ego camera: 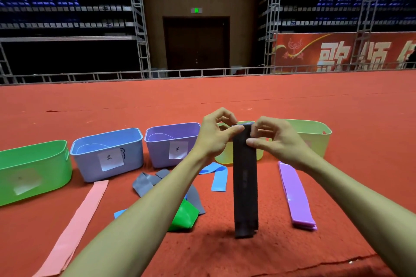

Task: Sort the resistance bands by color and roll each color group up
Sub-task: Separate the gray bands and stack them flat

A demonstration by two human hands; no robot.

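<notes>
Both hands hold one black band [245, 177] by its top end. The left hand [213, 135] and the right hand [279, 141] each pinch it between the thumb and curled fingers [253, 141]. The band hangs upright with its long axis vertical, and its lower end touches the red carpet [247, 96]. Layered edges show at the bottom, but how many strips it holds cannot be told.

Five bins stand in a row behind: a green bin [33, 168], a blue bin [108, 153], a purple bin [173, 141], a yellow bin [225, 155] partly hidden by the hands and band, and a pale bin [315, 135] at far right. The blue and purple bins carry white labels.

One pink band [74, 227] lies flat on the carpet at left, its length running from near the blue bin toward the person. One purple stack [297, 198] lies lengthwise to the right of the black band. The left forearm crosses a loose pile between them and covers part of it. The pile holds grey bands [143, 184] in at least two pieces, one green band [184, 216], and a folded blue band [219, 177] just left of the black one. A second blue corner [120, 213] shows lower left.
</notes>
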